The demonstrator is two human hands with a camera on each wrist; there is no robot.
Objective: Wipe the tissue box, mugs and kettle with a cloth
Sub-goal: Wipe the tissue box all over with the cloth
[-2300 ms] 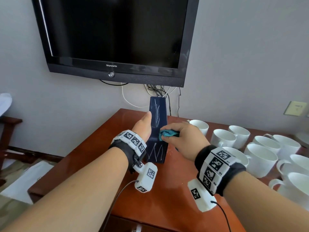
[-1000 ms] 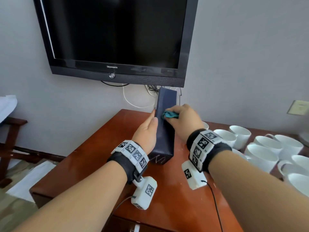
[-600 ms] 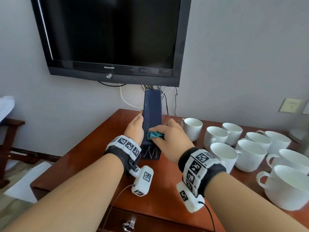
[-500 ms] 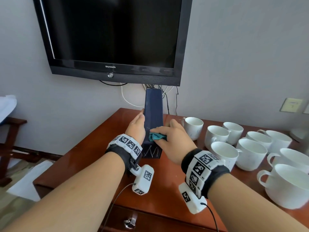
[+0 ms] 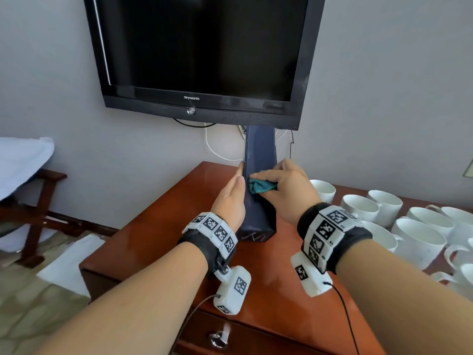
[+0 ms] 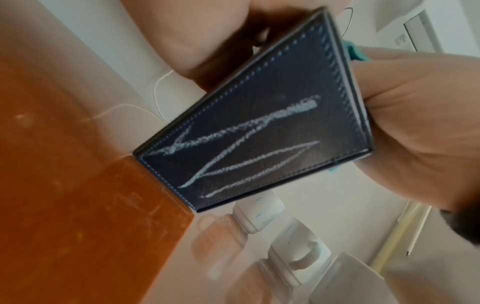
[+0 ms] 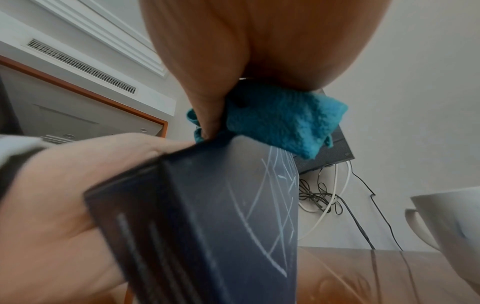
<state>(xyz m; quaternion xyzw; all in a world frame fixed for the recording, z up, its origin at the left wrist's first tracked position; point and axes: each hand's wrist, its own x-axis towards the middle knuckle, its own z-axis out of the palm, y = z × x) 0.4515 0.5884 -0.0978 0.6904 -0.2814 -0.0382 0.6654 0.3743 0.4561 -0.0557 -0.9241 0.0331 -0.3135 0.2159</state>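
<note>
Hands are both on the tissue box [image 5: 259, 172], which stands on end on the desk [image 5: 158, 226], tilted toward the wall beneath the television [image 5: 202, 55]. I see my left hand [image 5: 230, 198] laid flat against the box's left side, fingers straight, thumb along the front edge; it steadies the box without curling round it. My right hand [image 5: 288, 188] has its fingers curled over a bunched teal cloth [image 5: 261, 186] and presses it onto the upward-facing panel about halfway along the box. In the right wrist view the cloth [image 7: 280, 123] sits pinched under the palm, touching the box's edge. White chalk-like scribbles [image 6: 246, 148] mark the box's lower end panel. White mugs [image 5: 361, 210] stand grouped on the desk to my right, apart from the box.
</note>
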